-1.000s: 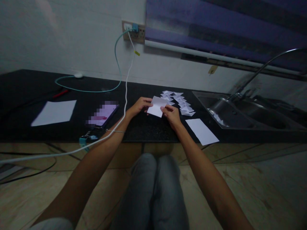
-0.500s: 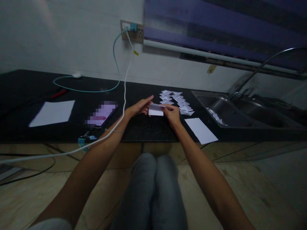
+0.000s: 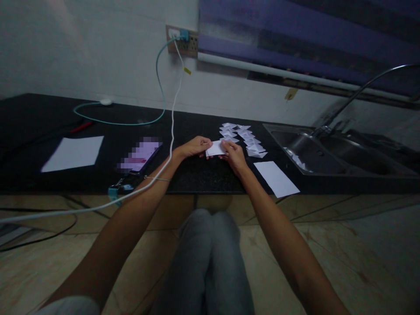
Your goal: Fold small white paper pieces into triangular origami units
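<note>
Left hand (image 3: 196,147) and right hand (image 3: 233,154) both pinch one folded white paper (image 3: 215,148) at opposite ends, thumbs on top, over the black countertop (image 3: 206,177). Relative to that paper: two rows of folded paper pieces (image 3: 252,142), 2 o'clock; rectangular white sheet (image 3: 276,179), 4 o'clock; smartphone (image 3: 141,158) (screen pixelated, unreadable), 9 o'clock.

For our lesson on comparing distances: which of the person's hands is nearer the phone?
Left. The left hand is to the right of the phone; the right hand is farther right, beyond the left hand.
</note>
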Tool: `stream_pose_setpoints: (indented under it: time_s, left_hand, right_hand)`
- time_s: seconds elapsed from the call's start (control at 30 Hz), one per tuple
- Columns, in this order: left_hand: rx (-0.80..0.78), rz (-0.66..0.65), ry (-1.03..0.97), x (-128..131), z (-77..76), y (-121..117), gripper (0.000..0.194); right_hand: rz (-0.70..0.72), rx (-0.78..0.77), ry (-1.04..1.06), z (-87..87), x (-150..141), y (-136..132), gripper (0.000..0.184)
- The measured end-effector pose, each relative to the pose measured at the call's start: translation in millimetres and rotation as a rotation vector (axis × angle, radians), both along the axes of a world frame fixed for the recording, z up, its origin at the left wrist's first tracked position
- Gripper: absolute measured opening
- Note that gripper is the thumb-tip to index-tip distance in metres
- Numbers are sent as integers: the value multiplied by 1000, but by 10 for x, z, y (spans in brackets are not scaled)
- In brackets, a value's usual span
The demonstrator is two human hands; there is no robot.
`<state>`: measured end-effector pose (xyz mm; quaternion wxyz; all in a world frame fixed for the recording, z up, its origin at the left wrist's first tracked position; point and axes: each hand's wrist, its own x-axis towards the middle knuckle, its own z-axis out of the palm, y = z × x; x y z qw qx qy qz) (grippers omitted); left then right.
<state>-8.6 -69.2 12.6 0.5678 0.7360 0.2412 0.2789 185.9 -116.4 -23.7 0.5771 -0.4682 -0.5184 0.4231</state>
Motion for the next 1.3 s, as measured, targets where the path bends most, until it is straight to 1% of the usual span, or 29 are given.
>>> stream_pose_setpoints:
  time_s: [0.1, 0.2, 0.27, 0.37, 0.47, 0.6, 0.77, 0.9, 1.03, 1.13, 1.2, 1.3]
  left_hand:
    - [-3, 62, -5, 17, -19, 7, 43]
    - [5, 105, 4, 22, -29, 19, 41]
    - [17, 94, 52, 16, -19, 19, 44]
    - [76, 38, 143, 1, 24, -14, 54]
    - [128, 4, 149, -5, 67, -62, 61]
    - [154, -17, 153, 5, 69, -84, 63]
    - [182, 3, 124, 12, 71, -101, 58]
    - [152, 30, 105, 25, 73, -120, 51]
    - [82, 99, 71, 40, 25, -89, 52]
    - [108, 140, 28, 39, -6, -58, 48]
    - [143, 134, -6, 35, -23, -42, 47]
    - [193, 81, -22, 35, -62, -22, 49]
  right_hand:
    - [24, -20, -8, -8, -18, -25, 48]
    - [26, -8, -27, -12, -14, -45, 50]
    - [2, 17, -35, -11, -5, -53, 50]
    - [-41, 51, -67, -6, 5, -56, 48]
    - [-57, 51, -67, 1, 1, -58, 45]
    - [-43, 32, -27, 11, -13, -63, 43]
    - [-42, 31, -4, 10, -12, -58, 43]
    - [-11, 32, 46, -14, 0, -37, 45]
    - [11, 40, 5, -30, 16, -28, 46]
    - [43, 43, -18, -24, 17, -35, 48]
    - [52, 40, -30, -16, 13, -38, 48]
    - [25, 60, -43, -13, 11, -30, 46]
